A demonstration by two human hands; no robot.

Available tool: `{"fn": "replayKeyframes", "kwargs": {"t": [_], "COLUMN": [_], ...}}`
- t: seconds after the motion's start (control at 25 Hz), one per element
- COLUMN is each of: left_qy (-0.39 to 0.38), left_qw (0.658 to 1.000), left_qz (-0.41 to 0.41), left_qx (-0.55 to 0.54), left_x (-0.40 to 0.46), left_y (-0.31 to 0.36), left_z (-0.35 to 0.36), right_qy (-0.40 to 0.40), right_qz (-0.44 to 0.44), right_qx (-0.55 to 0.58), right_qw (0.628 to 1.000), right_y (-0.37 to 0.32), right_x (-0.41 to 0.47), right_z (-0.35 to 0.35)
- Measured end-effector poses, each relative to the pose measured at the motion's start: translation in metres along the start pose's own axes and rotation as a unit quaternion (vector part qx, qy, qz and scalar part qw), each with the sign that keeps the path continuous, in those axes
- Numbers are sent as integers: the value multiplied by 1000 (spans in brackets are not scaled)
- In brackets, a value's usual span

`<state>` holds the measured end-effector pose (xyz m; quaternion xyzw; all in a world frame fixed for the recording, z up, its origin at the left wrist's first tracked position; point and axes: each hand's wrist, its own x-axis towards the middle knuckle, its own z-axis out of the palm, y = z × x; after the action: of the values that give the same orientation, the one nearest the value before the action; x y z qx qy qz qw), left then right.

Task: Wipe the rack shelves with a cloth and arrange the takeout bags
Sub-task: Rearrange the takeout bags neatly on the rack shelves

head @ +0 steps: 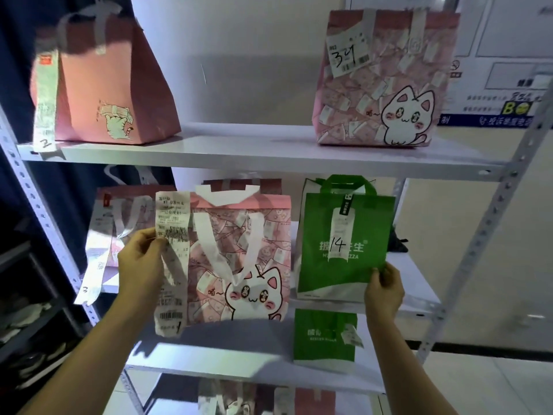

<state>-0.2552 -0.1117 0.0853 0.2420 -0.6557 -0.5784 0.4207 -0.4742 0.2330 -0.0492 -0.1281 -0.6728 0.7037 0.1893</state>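
On the middle shelf [419, 283] of the rack, both hands are busy: the left hand [140, 262] pinches the long receipt [172, 235] hanging down the front of the pink cat bag [248, 259], while the right hand [384, 287] grips the lower corner of the green bag [344, 244] marked 14, just beside it. Above that shelf stand two more pink bags, a plain one [116, 85] and a cat one [386, 82], well apart. Below it stands a smaller green bag [324, 336].

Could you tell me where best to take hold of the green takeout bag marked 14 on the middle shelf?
Probably by the green loop handle on the upright green takeout bag, reaching from the open front. The right hand only pinches its lower right corner, a weaker hold.
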Motion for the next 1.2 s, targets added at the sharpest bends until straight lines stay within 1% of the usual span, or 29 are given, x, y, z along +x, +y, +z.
{"fn": "replayKeyframes", "kwargs": {"t": [0.16,0.28,0.36,0.48,0.64,0.76,0.84,0.92,1.04,1.2], "left_qy": [-7,-13,-18,-25,-27,-33,-17,1,51,91], "left_qw": [1000,1000,999,998,997,997,998,998,997,994], "left_qz": [-4,-14,-16,-27,-37,-25,-3,13,18,28], "left_qx": [-5,-16,-25,-41,-56,-61,-59,-57,-57,-57], "left_x": [-7,-14,-19,-22,-18,-6,10,26,50,79], "left_y": [-4,-4,-4,-5,-3,5,14,22,31,40], "left_z": [13,19,20,13,-8,-31,-56,-79,-117,-166], "right_qy": [9,21,2,-53,-133,-166,-180,-210,-267,-315], "right_qz": [-3,-34,-58,-103,-172,-205,-225,-215,-206,-230], "right_qx": [24,11,16,26,57,95,118,133,130,126], "right_qw": [1000,999,998,993,974,960,950,945,933,912], "right_y": [-7,-18,-26,-40,-79,-114,-140,-167,-208,-270], "right_x": [-6,-21,-39,-72,-112,-132,-147,-159,-185,-216], "right_z": [-21,-34,-35,-23,12,38,64,92,139,208]}}
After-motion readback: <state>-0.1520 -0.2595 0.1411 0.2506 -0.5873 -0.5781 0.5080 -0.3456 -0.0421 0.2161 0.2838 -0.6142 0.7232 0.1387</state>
